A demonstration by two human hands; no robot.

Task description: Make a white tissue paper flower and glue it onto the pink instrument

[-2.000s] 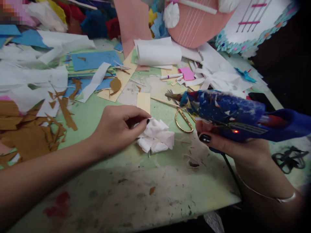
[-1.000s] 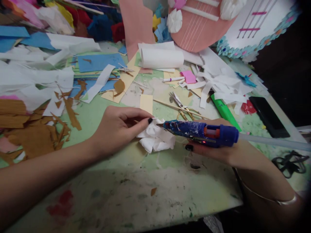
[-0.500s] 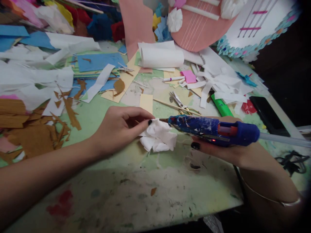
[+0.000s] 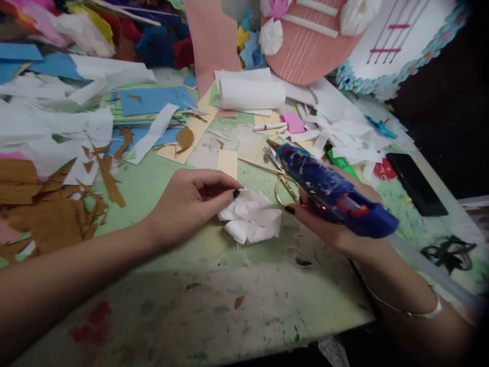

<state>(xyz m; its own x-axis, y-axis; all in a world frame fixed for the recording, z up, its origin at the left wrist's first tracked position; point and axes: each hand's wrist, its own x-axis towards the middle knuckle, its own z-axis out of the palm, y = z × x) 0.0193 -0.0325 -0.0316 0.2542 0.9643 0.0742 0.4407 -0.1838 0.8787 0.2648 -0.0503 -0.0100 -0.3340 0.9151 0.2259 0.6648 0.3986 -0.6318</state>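
My left hand (image 4: 191,196) pinches the left edge of a white paper flower (image 4: 252,216) between thumb and fingers, low over the table. Several layered petals face up, with the centre showing. To the right, my right hand (image 4: 324,219) is wrapped round a blue hot glue gun (image 4: 324,186) with a small red light lit. Its nozzle points up and to the left, apart from the flower, and a clear glue stick trails out of its back end. Scissors with gold handles (image 4: 283,191) lie partly hidden behind the gun.
Brown paper scraps (image 4: 53,214) and white strips (image 4: 153,132) cover the left side. A white paper roll (image 4: 252,93) lies at the back, before a pink paper guitar shape (image 4: 309,46). At right are a black phone (image 4: 416,183) and a coiled black cable (image 4: 449,255).
My right hand has swung the glue gun's nozzle up and away from the flower. The flower's petals now show more openly; my left hand keeps its hold.
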